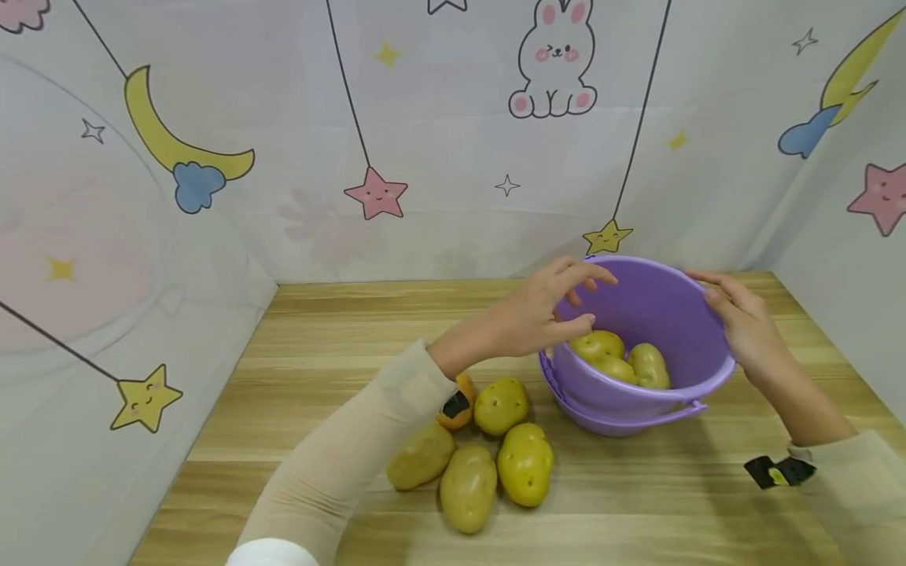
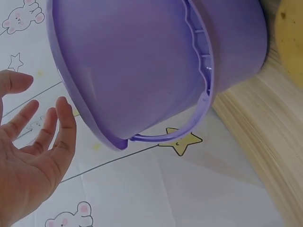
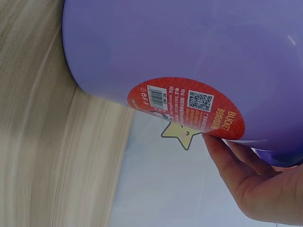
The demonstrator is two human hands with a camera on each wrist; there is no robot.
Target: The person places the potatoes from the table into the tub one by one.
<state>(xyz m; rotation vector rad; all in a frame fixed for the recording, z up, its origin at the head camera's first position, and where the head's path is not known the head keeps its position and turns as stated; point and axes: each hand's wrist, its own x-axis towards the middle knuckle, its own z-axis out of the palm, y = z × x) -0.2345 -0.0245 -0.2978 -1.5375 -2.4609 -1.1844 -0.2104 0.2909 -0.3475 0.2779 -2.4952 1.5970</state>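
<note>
Head view. One purple bucket (image 1: 672, 314), standing on the wood-grain tabletop (image 1: 637, 503) before the person, mouth up and handle (image 1: 623, 431) lowered along the near side, which left the opening unobstructed; whether it stood quite upright could not be told. Contents: at least three potatoes (image 1: 649, 367), gathered at the bottom. Outside: four loose potatoes (image 1: 525, 465), clustered just left of the bucket, seemingly so placed for easy reach by the left arm. Left hand (image 1: 545, 306): over the bucket's left rim, fingers spread and loosely bent, holding nothing. Right hand (image 1: 750, 326): at the right rim, thumb and fingers closed on it, probably to steady the bucket.

Left wrist view. Bucket side with its handle hanging free of any grip; left hand's fingers parted, apart from the rim. One yellow potato, partly shown, at the frame's edge.

Right wrist view. Bucket wall bearing a red oval label (image 3: 215, 111) with barcode; right hand's fingers against the outside near that label, presumably backing the wall against the thumb, which this view hid.
</note>
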